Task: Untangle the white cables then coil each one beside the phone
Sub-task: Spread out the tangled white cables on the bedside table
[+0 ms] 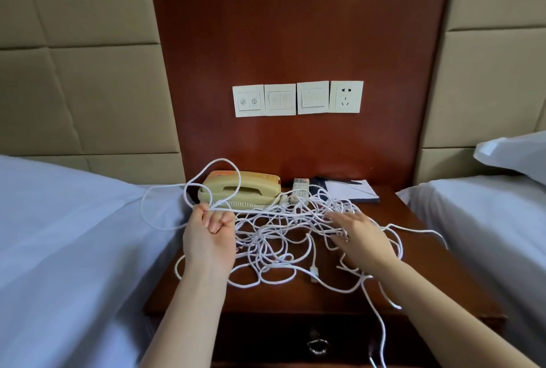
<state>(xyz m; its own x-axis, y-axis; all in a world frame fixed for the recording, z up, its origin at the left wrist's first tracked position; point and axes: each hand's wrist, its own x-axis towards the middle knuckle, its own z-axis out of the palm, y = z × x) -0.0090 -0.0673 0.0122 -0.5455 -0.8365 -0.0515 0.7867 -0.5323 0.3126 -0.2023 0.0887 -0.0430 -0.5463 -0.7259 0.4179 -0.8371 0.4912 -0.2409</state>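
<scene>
Left hand (pixel 211 230) fisted round gathered loops at nightstand (pixel 295 299) left edge, just before phone (pixel 242 190). Right hand (pixel 359 234), fingers spread flat, rests on white cables (pixel 277 231) tangled mid-surface. Advice: pin the mass and draw one strand slowly, since tugging likely tightens knots.

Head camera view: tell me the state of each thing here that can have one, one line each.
white cables: tangled heap on the nightstand, none coiled
left hand: grips raised cable loops
right hand: fingers spread on the tangle
phone: handset on cradle, cable loop across it
USB plug: unplugged, lying on the nightstand
wall socket: nothing plugged in
drawer: closed
</scene>
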